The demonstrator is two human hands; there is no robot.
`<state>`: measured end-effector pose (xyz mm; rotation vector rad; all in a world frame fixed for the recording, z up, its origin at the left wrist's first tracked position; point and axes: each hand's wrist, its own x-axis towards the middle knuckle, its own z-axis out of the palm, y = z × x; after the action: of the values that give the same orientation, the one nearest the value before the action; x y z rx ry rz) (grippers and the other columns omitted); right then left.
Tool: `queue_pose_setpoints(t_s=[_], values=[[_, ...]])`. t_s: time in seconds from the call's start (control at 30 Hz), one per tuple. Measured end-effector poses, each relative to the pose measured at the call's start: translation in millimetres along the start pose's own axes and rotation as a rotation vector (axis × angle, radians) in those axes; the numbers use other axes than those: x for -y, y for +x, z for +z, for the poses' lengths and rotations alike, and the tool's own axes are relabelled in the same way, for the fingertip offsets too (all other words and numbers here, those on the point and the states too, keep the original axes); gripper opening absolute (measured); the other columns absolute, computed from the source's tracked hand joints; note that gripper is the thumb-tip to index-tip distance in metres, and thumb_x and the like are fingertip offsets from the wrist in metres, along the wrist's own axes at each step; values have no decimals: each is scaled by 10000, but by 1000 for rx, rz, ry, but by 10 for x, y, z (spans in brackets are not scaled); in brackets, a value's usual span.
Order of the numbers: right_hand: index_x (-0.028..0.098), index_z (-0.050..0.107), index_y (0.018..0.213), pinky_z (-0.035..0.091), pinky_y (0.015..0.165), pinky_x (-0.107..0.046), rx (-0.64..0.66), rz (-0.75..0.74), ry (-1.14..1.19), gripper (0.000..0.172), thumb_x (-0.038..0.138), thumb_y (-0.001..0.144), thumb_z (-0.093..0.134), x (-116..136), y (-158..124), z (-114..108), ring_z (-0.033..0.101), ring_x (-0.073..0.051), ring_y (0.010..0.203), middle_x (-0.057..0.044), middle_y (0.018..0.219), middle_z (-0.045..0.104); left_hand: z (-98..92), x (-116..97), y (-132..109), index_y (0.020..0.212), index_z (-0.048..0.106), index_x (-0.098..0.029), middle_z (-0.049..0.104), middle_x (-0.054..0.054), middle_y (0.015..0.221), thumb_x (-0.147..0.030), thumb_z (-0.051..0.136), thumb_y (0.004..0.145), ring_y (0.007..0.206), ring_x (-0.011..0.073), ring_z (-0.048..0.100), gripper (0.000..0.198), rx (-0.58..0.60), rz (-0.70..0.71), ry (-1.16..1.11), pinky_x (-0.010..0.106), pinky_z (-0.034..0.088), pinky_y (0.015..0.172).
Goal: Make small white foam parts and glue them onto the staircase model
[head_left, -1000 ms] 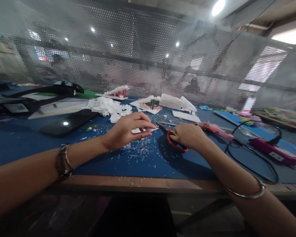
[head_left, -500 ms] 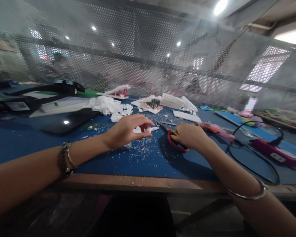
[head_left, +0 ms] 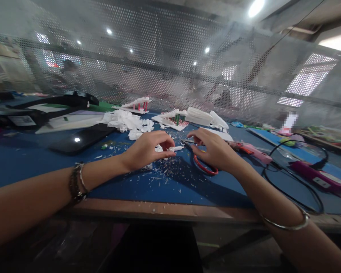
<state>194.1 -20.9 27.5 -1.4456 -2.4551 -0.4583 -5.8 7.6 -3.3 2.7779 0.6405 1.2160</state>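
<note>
At the centre, my left hand [head_left: 147,151] is curled, its fingertips and thumb closing on a small white piece [head_left: 177,148] that sticks out to the right. White scraps behind that hand are partly hidden by it. My right hand [head_left: 216,151] is just above the scissors, fingers bent and thumb apart, with nothing visible between them. The scissors [head_left: 205,167], with red and yellow handles, lie on the blue mat [head_left: 165,189], blades pointing left. White shavings are scattered on the mat below both hands.
Crumpled white paper [head_left: 125,121], a black phone [head_left: 81,139] and small white models with green [head_left: 177,118] and red posts [head_left: 142,104] stand behind. At right lie a pink glue gun [head_left: 257,152], its black cable [head_left: 308,187] and a purple power strip [head_left: 319,175].
My right hand has let go of the scissors' handles and shifted up and left, its fingers opening. The scissors stay on the mat. My left hand has drawn its fingertips slightly closer together.
</note>
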Motion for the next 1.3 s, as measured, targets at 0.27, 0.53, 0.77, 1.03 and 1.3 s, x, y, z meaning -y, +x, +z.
queue_pose_setpoints(t_s=[0.27,0.53,0.77,1.03,1.3], values=[[134,487,1009,418,694,-187,24,-220,520,279,263,762,500,165,-34,45,549,-81,774,-34,887,589,-20,11,-38,723,563,-137,579,16,653,-289,560,767,617,119,506,158,17,155,128,219,382,582],[160,467,969,405,569,-189,-91,-308,494,259,258,743,545,191,-52,152,545,-85,669,-4,765,589,-17,-39,-38,625,508,-145,503,-30,541,-318,546,771,499,85,442,229,-5,104,145,183,331,494],[152,516,937,407,591,-207,-229,-479,278,163,266,835,459,213,-57,171,514,-92,669,-28,774,581,19,-56,-8,586,487,-141,490,-43,527,-295,573,743,498,68,447,236,2,17,-118,164,342,488],[149,550,873,417,569,-192,-430,-567,328,98,215,813,510,191,-55,174,513,-84,641,-27,725,581,3,-83,-3,687,539,-142,506,-33,627,-275,655,644,580,81,481,181,155,-122,-455,189,393,567],[142,574,843,428,582,-178,-486,-546,535,85,142,758,571,217,-45,138,513,-73,662,-23,737,567,10,-68,-11,679,564,-136,520,-13,622,-267,584,696,589,96,472,134,174,-200,-559,205,387,548]])
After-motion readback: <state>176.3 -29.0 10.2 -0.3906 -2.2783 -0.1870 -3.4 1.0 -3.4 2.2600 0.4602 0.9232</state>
